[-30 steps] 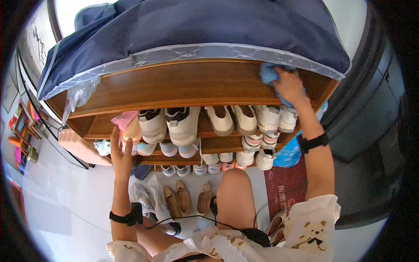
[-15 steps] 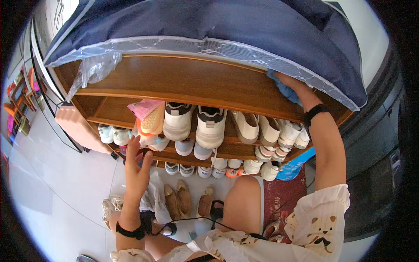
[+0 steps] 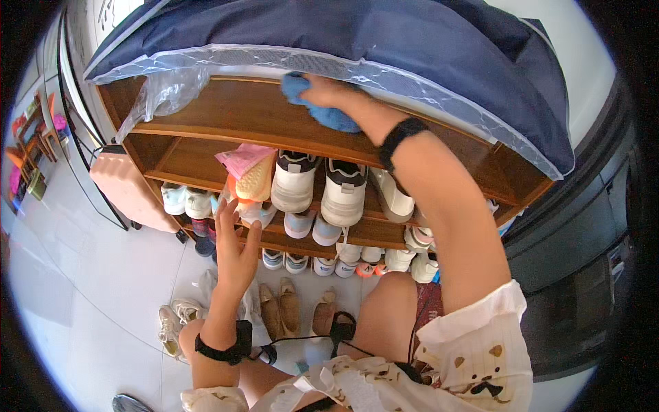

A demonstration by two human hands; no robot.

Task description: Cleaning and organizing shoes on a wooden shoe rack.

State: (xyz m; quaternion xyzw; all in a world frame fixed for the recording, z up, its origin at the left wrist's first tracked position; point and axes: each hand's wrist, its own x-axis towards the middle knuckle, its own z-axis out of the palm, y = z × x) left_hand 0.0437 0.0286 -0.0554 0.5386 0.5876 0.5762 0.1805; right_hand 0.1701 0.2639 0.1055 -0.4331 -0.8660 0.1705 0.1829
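Observation:
A blue cloth lies bunched on the bare top board of the wooden shoe rack. My right hand presses down on it and grips it; the fingertips are partly hidden in its folds. In front of the lower shelves, my left hand hangs in the air with fingers spread and nothing in them. Closest to that hand are an orange shoe and a pink packet. Large white sneakers with black collars stand beside them. My right forearm covers some shoes on the right.
A dark blue fabric cover is folded back above the rack. Clear plastic hangs at the top shelf's left end. Beside the rack stands a pink suitcase. Several shoes, including beige flats, lie on the floor near my knees.
My right hand has carried the blue cloth leftward along the top shelf, from its right end to near the middle. My left hand remains spread, slightly shifted in view.

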